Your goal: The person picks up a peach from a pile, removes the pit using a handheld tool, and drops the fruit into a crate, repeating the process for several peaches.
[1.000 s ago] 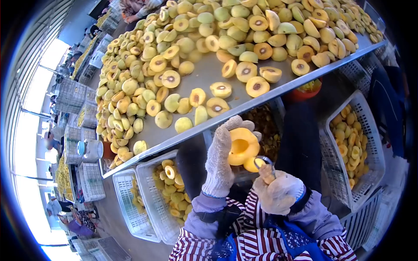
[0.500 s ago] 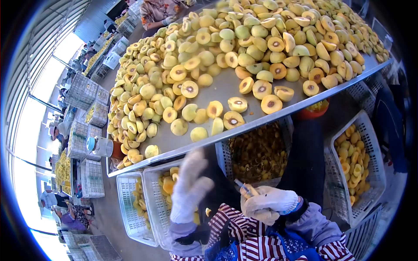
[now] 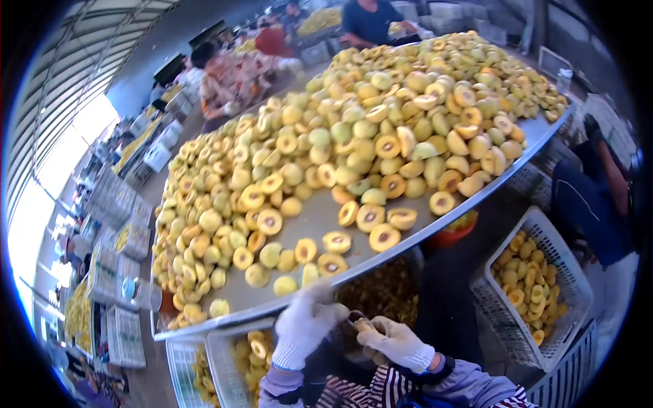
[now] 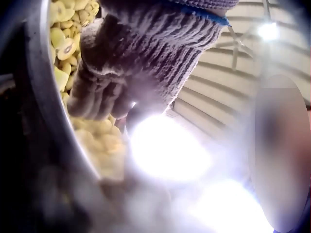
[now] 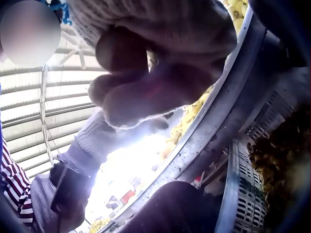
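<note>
My gloved left hand [image 3: 303, 333], blurred, is at the near edge of the metal table [image 3: 371, 266], above a crate. Its fingers look loosely bent in the left wrist view, and no fruit shows in them. A few halved yellow peaches [image 3: 332, 264] lie cut side up just beyond it. My gloved right hand [image 3: 398, 345] grips a pitting tool [image 3: 360, 322] with a looped metal end and a short light handle, held in front of my lap. In the right wrist view the curled fingers [image 5: 141, 99] hide most of that tool.
A large heap of peach halves [image 3: 381, 146] covers most of the table. Crates of pitted halves stand at left [image 3: 219, 360] and right [image 3: 484, 299]. Brown pits [image 3: 381, 292] fill a container below the table edge. Other people [image 3: 238, 85] sit across the table.
The left hand held a peach half against the tool, then was without it over the left crate, and now is at the table edge. The right hand keeps the tool. My view has tilted up.
</note>
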The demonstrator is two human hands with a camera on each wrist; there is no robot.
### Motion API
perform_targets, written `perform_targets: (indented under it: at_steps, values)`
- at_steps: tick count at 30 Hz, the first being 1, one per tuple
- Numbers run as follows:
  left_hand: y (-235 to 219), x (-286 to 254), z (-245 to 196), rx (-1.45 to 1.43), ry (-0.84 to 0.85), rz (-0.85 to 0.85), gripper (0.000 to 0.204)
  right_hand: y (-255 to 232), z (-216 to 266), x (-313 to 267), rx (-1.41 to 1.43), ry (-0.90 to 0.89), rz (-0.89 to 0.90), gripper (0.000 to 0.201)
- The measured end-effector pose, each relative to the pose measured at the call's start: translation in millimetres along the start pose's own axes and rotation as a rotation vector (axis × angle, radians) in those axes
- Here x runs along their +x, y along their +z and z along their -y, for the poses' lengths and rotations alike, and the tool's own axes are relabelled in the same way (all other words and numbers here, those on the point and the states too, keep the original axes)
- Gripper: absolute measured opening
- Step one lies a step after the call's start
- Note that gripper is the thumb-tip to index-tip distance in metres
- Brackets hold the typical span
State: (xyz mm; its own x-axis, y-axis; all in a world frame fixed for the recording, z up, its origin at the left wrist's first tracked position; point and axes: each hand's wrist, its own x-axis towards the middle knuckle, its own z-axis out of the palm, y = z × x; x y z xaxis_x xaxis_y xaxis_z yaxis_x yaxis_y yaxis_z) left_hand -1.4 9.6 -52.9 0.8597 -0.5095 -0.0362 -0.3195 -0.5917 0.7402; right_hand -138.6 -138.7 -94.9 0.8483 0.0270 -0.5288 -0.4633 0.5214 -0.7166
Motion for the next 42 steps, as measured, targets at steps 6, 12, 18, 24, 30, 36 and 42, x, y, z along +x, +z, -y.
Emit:
perform_targets:
  at_steps: [6, 12, 18, 24, 30, 36, 42]
  values:
    - [4.0, 80.0, 61.9, 0.678, -0.068, -0.097, 0.055, -14.9, -0.9, 3.6, -0.04, 0.068, 0.068, 0.039]
    - [-0.9, 100.4, 50.0, 0.68, -0.199, 0.181, 0.061, -13.2, -4.7, 5.0, -0.109, -0.023, 0.098, 0.028]
    - [-9.9, 95.0, 82.9, -0.592, -0.228, 0.155, 0.038, -19.9, -1.9, -1.6, 0.055, -0.053, 0.123, 0.029]
    - [13.3, 2.6, -16.1, -0.074, 0.443, -0.008, 0.05, -18.9, 12.0, -6.8, 0.218, -0.182, -0.053, 0.033]
    - [36.5, -34.2, -14.4, -0.52, 0.335, 0.224, 0.057, -27.9, -6.0, 1.7, 0.159, -0.335, -0.194, 0.025]
    - [22.6, -50.8, -8.9, -0.495, -0.042, 0.399, 0.074, -6.6, -12.8, 6.3, 0.057, -0.465, -0.153, 0.029]
    - [16.5, -36.0, 34.8, -1.037, -0.03, 0.061, 0.055, 13.6, 5.0, -15.0, 0.072, -0.237, -0.087, 0.027]
